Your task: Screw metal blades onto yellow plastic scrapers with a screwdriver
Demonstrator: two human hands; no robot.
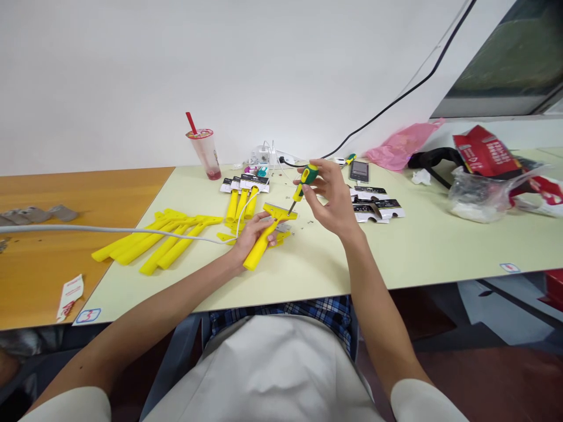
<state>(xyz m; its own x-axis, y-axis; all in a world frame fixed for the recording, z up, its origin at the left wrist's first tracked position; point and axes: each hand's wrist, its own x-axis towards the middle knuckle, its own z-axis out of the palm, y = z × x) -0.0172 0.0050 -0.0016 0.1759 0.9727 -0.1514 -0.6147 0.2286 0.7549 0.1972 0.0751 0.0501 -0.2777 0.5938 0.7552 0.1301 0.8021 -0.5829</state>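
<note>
My left hand (251, 239) is closed around the neck of a yellow scraper (260, 246), its wide head tilted up and away from me. In my right hand (328, 196) the fingers pinch the green and yellow handle of a screwdriver (303, 183). The screwdriver's tip meets the scraper's head near its right end; whether it sits in a screw is too small to tell. Beneath and behind my left hand lie some yellow scraper parts (281, 238), partly hidden. Small screws (310, 222) are scattered on the table near my right wrist.
Several yellow handles (176, 240) are piled at left. Scrapers with black-and-white cards (243, 202) lie behind. More cards (376, 205) lie right, near a phone (359, 171). A drink cup (206, 155) stands at the back. A white cable (132, 229) crosses the left side; plastic bags (477, 193) lie right.
</note>
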